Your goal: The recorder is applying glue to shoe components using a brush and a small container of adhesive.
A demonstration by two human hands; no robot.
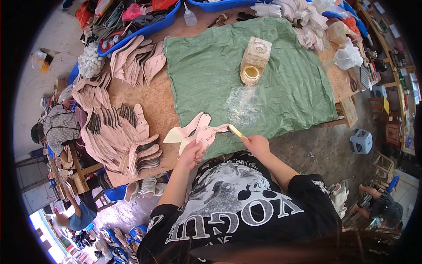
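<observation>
My left hand (192,154) grips the wide end of a pale pink shoe insole (207,135) just above the front edge of the table. My right hand (257,144) is closed round the yellow handle of a small brush (238,131). The dark bristles of the brush meet the narrow end of that insole. More insoles (180,133) lie overlapping behind it, with pale cream undersides at the wide ends. Farther back, an open, stained plastic container (250,77) with a yellowish inside stands on a green sheet (202,61). A whitish smear marks the sheet in front of it.
Fanned piles of insoles (110,136) cover the left of the wooden table (151,94). Blue tubs (151,28) of materials and a squeeze bottle (190,16) stand at the back. Scissors (353,83) lie far right; a blue stool (361,141) is on the floor. Other people are nearby.
</observation>
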